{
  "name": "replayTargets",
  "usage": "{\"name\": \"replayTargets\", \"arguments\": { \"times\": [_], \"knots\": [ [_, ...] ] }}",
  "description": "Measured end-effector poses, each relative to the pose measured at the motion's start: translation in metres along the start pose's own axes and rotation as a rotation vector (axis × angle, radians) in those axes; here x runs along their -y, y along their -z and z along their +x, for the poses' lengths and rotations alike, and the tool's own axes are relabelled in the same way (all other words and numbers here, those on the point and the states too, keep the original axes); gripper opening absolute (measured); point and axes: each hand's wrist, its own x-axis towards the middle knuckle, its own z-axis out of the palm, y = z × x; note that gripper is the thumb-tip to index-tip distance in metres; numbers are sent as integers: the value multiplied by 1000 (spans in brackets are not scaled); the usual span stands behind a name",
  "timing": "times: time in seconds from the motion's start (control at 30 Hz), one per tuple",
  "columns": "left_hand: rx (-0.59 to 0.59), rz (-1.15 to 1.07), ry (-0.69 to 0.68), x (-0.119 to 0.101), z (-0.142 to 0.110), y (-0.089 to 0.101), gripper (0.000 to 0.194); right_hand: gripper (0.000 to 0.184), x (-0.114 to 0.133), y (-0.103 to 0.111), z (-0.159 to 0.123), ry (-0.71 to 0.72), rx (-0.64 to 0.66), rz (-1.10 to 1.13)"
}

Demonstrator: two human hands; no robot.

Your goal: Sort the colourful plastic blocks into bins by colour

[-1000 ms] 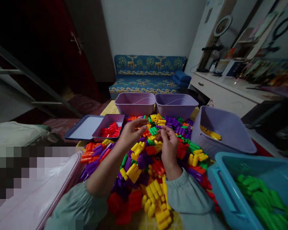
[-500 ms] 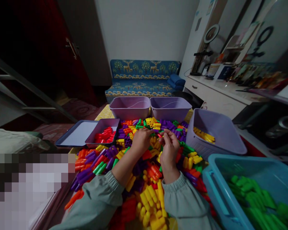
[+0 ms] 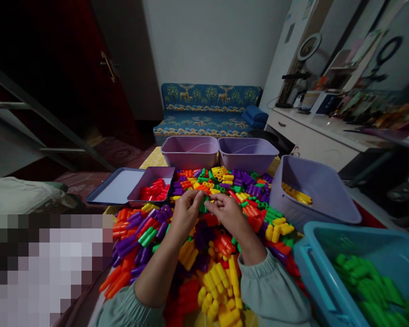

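My left hand (image 3: pixel 187 210) and my right hand (image 3: pixel 225 210) meet over the middle of a colourful pile. Between their fingertips is a small green plastic piece (image 3: pixel 203 207), pinched from both sides and partly covered by the fingers. Beneath and around the hands lie many bullet-shaped plastic building pieces in red, purple, green and yellow. Joined yellow pieces (image 3: pixel 215 278) lie closest to me between my forearms. To the left of my left hand are purple pieces (image 3: pixel 127 244) and a green pair (image 3: pixel 147 236).
Two lilac bins (image 3: pixel 190 152) stand at the back. A box (image 3: pixel 151 176) of red pieces sits left beside a lid (image 3: pixel 114 187). At right, a lilac bin (image 3: pixel 327 200) holds yellow pieces and a blue tub (image 3: pixel 305 268) holds green ones. A patterned sofa (image 3: pixel 207 120) stands beyond.
My hands have drawn together and a green piece now shows between their fingertips. My left hand came slightly nearer to me and left. The whole view shifted a little.
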Motion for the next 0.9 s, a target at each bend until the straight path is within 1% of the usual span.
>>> {"name": "replayTargets", "arguments": {
  "times": [0.07, 0.13, 0.2, 0.3, 0.37, 0.43, 0.47, 0.53, 0.63, 0.73, 0.8, 0.83, 0.9],
  "knots": [
    [-34, 101, -95, -1, -2, 0, 27, 20, 1, -1, -1, -8, -1, -17],
    [-32, 162, -148, -2, -5, -1, 23, 18, 2, -2, -2, -48, -7, -10],
    [-13, 168, -142, -4, -6, -2, 24, 17, 4, -1, -4, -121, 25, 15],
    [-3, 143, -112, -4, -8, -2, 27, 14, 8, -1, -7, -214, 133, 29],
    [-16, 127, -109, -4, -8, -2, 27, 12, 10, 0, -7, -232, 188, 19],
    [-26, 93, -89, -4, -7, -2, 30, 14, 13, 2, -7, -217, 167, 28],
    [-28, 67, -64, -4, -7, -2, 33, 16, 14, 3, -6, -197, 118, 50],
    [-38, 13, -12, -3, -6, -1, 38, 21, 21, 7, -5, -124, -54, 133],
    [-80, 19, -5, 0, -5, 0, 35, 25, 39, 18, -5, 67, -408, 343],
    [-95, 84, -35, 6, -3, 0, 29, 19, 66, 34, -11, 301, -731, 554],
    [-85, 112, -62, 11, -3, -1, 26, 15, 85, 49, -18, 447, -895, 668],
    [-80, 125, -78, 13, -3, -1, 25, 18, 93, 57, -23, 509, -961, 713],
    [-69, 155, -111, 17, -3, -2, 24, 31, 107, 75, -34, 621, -1075, 751]
  ]
}}
